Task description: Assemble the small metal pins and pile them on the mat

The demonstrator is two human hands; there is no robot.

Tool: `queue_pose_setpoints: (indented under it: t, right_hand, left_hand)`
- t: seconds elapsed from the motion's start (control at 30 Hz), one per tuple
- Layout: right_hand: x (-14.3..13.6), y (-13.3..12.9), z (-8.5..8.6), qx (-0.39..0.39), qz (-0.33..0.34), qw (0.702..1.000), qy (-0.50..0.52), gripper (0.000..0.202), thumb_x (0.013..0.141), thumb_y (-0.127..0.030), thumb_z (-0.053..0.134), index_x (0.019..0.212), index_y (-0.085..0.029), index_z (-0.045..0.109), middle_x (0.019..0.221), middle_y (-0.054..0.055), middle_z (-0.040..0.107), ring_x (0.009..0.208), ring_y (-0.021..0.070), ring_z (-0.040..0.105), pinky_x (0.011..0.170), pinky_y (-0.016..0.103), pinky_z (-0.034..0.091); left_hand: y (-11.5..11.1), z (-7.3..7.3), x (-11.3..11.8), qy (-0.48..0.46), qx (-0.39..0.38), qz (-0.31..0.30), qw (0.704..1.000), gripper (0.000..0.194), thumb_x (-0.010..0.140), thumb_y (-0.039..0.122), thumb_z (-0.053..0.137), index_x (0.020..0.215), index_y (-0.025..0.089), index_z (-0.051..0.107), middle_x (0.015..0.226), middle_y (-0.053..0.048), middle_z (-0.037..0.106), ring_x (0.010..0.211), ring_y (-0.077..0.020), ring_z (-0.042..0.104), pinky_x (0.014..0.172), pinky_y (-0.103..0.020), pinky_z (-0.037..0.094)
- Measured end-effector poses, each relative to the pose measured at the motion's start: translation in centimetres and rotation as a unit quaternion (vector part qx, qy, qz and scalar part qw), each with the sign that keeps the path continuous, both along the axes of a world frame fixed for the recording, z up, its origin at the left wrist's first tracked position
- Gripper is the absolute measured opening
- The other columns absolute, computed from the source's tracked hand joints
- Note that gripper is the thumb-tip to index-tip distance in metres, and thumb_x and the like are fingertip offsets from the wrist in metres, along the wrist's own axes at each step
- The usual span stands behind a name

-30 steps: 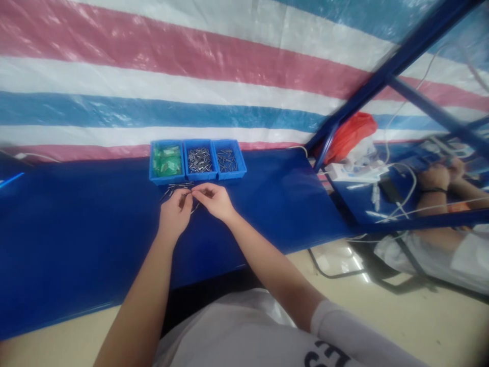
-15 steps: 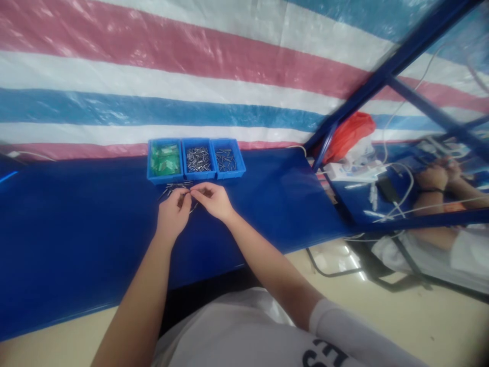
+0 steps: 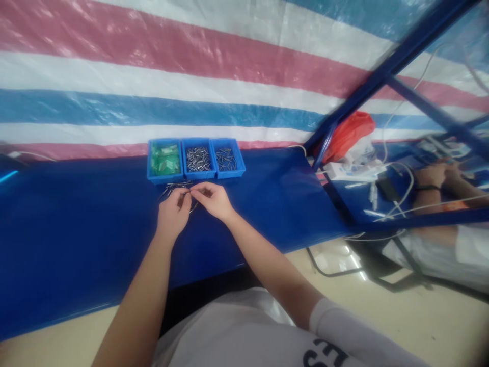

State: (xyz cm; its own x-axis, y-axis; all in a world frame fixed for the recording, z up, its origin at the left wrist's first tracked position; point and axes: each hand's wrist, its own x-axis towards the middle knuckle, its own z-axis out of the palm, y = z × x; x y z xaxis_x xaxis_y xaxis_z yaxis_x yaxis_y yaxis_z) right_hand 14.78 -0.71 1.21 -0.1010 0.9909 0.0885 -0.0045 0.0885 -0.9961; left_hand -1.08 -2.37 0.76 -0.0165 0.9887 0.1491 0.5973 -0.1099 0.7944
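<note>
left hand (image 3: 170, 213) and right hand (image 3: 214, 201): brought together at the tips over the desk (image 3: 76, 229); whether anything is pinched cannot be told | loose metal pins (image 3: 175, 187): scattered just beyond the left hand, partly hidden | 3 blue bins (image 3: 200, 176): lined up behind, metal pieces (image 3: 198, 160) held in 2, green packets (image 3: 166, 159) in 1

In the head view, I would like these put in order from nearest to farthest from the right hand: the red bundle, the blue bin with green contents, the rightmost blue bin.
From the right hand:
1. Rightmost blue bin: just beyond it.
2. Blue bin with green contents: beyond and to the left.
3. Red bundle: far right.
</note>
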Motion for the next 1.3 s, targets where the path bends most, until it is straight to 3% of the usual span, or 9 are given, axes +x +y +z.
queue_pose_setpoints:
  t: [1.3]
  right_hand:
    - [-0.11, -0.02, -0.23, 0.010, 0.000, 1.000, -0.007, 0.019, 0.085, -0.034, 0.073, 0.095, -0.019, 0.075, 0.089, 0.004, 0.078, 0.079, 0.0161, 0.072, 0.075, 0.030, 0.058]
  left_hand:
    - [-0.06, -0.02, -0.07, 0.010, -0.006, 0.001, 1.000, 0.028, 0.094, 0.042, 0.054, 0.109, 0.024, 0.069, 0.079, -0.001, 0.073, 0.070, -0.0154, 0.067, 0.071, -0.028, 0.049]
